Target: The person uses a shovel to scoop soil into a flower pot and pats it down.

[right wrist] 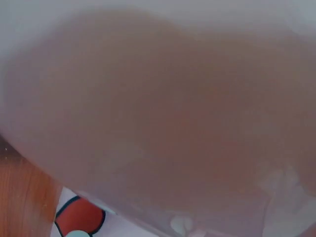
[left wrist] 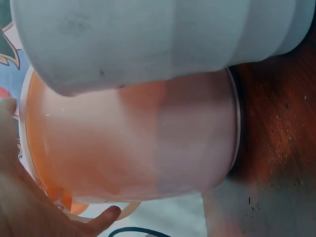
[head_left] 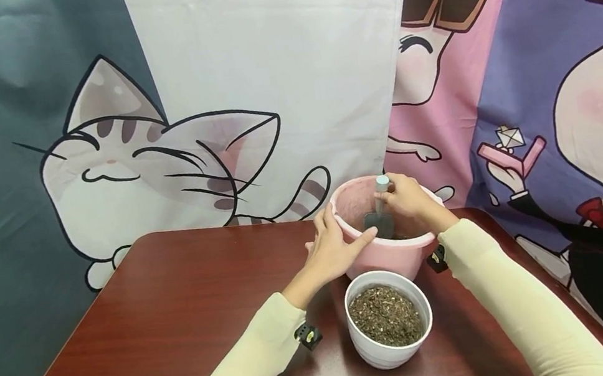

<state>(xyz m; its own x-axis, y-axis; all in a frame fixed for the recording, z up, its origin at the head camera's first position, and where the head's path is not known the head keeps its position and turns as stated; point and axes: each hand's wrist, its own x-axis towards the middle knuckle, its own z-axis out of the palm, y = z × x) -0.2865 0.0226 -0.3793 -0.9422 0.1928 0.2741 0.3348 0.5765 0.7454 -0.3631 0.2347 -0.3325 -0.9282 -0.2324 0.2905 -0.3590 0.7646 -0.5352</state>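
A pink bucket (head_left: 383,256) with a pale rim stands toward the right of the table; a little dark soil shows low inside. My left hand (head_left: 332,250) holds its left rim, thumb over the front edge and fingers along the outer side. In the left wrist view the left hand (left wrist: 34,197) is partly cut off beside the bucket (left wrist: 148,143). My right hand (head_left: 407,197) reaches over the far right rim and grips a small trowel (head_left: 378,224) by its pale handle, the dark blade pointing down inside. In the right wrist view the blurred bucket wall (right wrist: 173,123) hides that hand.
A white pot (head_left: 381,357) filled with brown soil (head_left: 386,315) stands just in front of the bucket. The reddish-brown table (head_left: 204,313) stretches to the left, and soil crumbs (left wrist: 271,182) are scattered on it. Behind hangs a printed cartoon cloth (head_left: 273,47).
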